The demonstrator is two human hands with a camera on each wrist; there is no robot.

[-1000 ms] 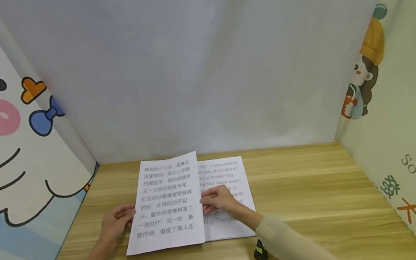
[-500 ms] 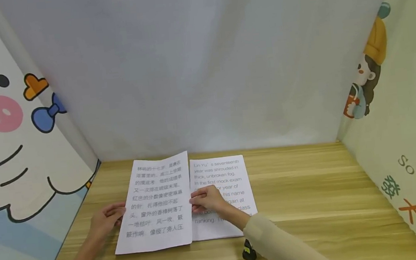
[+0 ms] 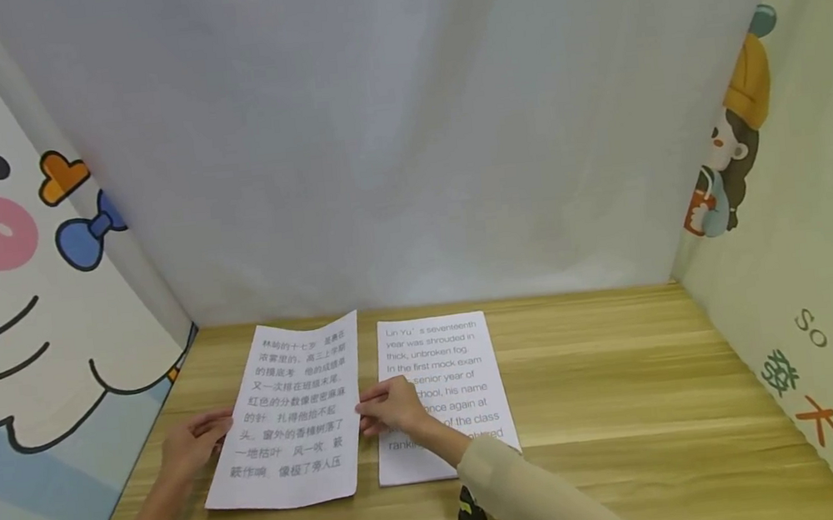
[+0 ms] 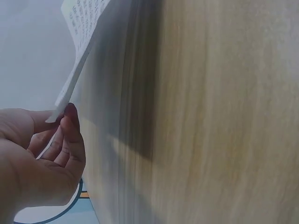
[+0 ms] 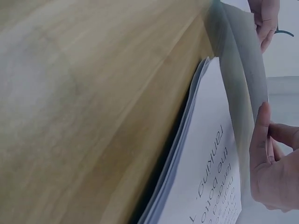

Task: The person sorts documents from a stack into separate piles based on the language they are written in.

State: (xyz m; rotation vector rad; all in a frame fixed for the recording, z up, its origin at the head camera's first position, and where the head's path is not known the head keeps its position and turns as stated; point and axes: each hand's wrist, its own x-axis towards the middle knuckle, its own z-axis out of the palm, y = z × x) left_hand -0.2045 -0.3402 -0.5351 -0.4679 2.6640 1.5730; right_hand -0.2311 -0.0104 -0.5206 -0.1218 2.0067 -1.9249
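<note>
A white sheet of paper (image 3: 289, 423) printed with Chinese text is held up by both hands, slightly bowed and raised off the table. My left hand (image 3: 195, 442) pinches its left edge between thumb and fingers, as the left wrist view also shows at the paper's edge (image 4: 77, 70). On the opposite side my right hand (image 3: 393, 404) pinches the right edge. A stack of paper (image 3: 435, 342) with English text on top lies flat to the right, partly covered in the head view by my right hand and forearm. In the right wrist view the stack (image 5: 201, 158) shows several layered sheets.
The wooden table (image 3: 612, 409) extends to the right of the stack. A pale curtain (image 3: 405, 144) hangs behind, with cartoon-printed panels on the left (image 3: 32, 330) and right (image 3: 785, 258). Black wrist straps show at both sleeves.
Both hands have carried the Chinese-text sheet leftward, off the stack. The English page that it partly covered now lies uncovered by it, with a strip of table between them.
</note>
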